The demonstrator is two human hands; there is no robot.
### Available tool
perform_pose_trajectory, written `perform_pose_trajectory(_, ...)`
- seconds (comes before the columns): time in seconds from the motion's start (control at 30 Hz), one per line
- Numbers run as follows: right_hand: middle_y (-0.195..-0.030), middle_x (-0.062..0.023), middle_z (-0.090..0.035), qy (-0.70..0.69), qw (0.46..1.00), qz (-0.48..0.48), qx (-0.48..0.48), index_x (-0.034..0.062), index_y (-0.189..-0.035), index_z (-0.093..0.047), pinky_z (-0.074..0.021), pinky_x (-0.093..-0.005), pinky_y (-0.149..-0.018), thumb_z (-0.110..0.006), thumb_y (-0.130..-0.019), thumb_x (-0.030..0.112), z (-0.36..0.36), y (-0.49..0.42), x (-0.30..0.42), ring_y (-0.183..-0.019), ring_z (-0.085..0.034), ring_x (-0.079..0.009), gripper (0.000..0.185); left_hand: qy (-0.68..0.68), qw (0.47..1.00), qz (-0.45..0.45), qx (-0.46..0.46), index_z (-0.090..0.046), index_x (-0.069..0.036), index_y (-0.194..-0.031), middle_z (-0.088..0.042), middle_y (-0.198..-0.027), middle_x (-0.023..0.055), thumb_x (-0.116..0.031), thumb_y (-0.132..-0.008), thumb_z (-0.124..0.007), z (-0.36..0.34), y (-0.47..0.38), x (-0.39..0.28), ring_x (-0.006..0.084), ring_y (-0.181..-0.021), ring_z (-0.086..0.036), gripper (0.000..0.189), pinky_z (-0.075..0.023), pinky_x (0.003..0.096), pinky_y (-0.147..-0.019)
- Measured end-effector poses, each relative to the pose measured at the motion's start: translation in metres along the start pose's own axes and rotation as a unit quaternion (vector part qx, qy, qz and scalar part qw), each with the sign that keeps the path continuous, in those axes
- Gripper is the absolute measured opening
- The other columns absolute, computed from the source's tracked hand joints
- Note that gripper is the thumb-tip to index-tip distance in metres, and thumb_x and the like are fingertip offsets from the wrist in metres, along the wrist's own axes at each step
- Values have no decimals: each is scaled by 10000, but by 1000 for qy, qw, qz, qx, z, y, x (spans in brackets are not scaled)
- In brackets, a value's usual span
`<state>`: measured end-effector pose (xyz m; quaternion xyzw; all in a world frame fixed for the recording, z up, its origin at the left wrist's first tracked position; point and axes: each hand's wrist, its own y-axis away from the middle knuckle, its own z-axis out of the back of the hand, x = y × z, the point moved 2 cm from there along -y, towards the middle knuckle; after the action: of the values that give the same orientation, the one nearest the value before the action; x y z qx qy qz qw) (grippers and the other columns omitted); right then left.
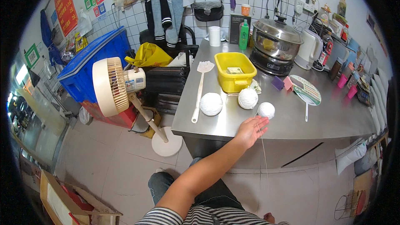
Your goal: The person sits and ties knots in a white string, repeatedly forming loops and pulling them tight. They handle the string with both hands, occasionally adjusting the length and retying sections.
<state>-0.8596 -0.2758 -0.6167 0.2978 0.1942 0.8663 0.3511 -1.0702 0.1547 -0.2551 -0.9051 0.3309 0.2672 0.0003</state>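
Note:
My left hand (252, 131) reaches over the front edge of the steel table, fingers extended and slightly apart. Just beyond its fingertips lies a small ball of white yarn (266, 110). A thin white thread (264, 154) runs across the fingers and hangs down in front of the table towards my body. Two bigger balls stand further left: a white yarn ball (248, 98) against the yellow plastic basket (220, 78), and the largest yarn ball (211, 104) beside a pale fly swatter (201, 92). Only a sliver of my right hand (269, 217) shows at the bottom edge; its fingers are mostly hidden.
The steel table (300, 128) also carries a hand fan (307, 90), a steamer pot (275, 43), a white kettle (307, 48) and a green bottle (244, 36). A standing electric fan (109, 87) is left of the table, near a blue bin (93, 56).

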Motion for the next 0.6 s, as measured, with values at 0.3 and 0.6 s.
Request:
perform_pose_trajectory(0.3, -1058, -103, -618, 197, 918, -322, 125, 86, -1017, -597, -455, -410, -843, -566, -799, 264, 38, 16, -113, -1025, -570, -253, 283, 0, 1000, -12, 7, -434, -11, -1071, -509, -1197, 182, -120, -919, -421, 3, -4, 0, 253, -1116, -502, 187, -417, 406, -923)
perform_pose_trajectory(0.6, -1135, -101, -590, 332, 849, -291, 290, 114, -1112, -600, -424, -439, -891, -591, -782, 289, 109, -2, -74, -1056, -549, -288, 374, 4, 1000, -18, 5, -424, -19, -1017, -497, -1210, 210, -109, -934, -370, 1, 2, -2, 262, -1111, -506, 134, -424, 367, -872)
